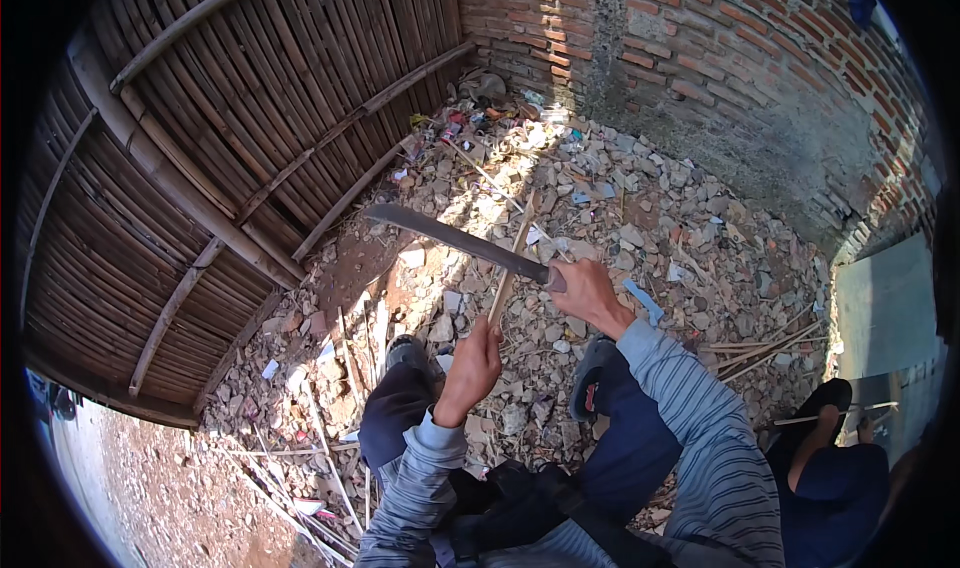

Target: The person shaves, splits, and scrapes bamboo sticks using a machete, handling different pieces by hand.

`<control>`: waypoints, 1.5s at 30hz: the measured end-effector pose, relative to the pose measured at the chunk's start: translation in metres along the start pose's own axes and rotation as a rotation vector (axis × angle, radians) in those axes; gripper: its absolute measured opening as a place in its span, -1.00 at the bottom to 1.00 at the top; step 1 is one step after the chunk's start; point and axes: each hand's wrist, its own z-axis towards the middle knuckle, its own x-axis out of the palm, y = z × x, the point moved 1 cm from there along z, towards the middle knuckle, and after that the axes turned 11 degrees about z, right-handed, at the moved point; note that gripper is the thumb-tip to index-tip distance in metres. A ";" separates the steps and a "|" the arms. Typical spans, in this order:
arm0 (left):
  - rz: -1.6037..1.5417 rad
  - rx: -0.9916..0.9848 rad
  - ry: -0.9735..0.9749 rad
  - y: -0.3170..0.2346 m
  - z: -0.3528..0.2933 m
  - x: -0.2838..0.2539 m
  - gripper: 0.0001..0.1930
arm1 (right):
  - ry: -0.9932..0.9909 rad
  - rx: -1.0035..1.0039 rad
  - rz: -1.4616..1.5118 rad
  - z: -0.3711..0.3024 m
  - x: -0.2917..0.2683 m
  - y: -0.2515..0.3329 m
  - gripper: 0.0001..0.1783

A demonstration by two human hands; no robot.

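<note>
My right hand (586, 292) grips the handle of a machete (455, 238), its long dark blade pointing up and to the left. In my left hand (474, 362) is a narrow, pale bamboo strip (503, 290), held upright and leaning slightly right. The blade crosses the strip above my left hand; whether the two touch I cannot tell. Both hands are closed, in front of my bent knees. My shoes (590, 376) rest on stony ground.
Rubble (640, 238) and litter cover the ground. A bamboo-slat wall (260, 88) rises at left, a brick wall (700, 58) at the back. Cut sticks (320, 438) lie left of my legs, more bamboo strips (770, 350) at right. Another person (835, 478) crouches at the right edge.
</note>
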 end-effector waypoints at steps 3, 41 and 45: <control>-0.039 0.029 -0.034 0.001 0.000 0.004 -0.83 | 0.111 -0.119 -0.101 -0.003 0.002 0.012 -0.73; -1.124 -0.476 0.664 -0.012 0.005 -0.017 -0.57 | 0.015 -0.177 -0.056 -0.007 -0.028 0.012 -0.69; -1.098 -0.510 0.581 -0.019 0.004 -0.018 -0.54 | 0.006 -0.175 0.018 -0.008 -0.027 0.014 -0.73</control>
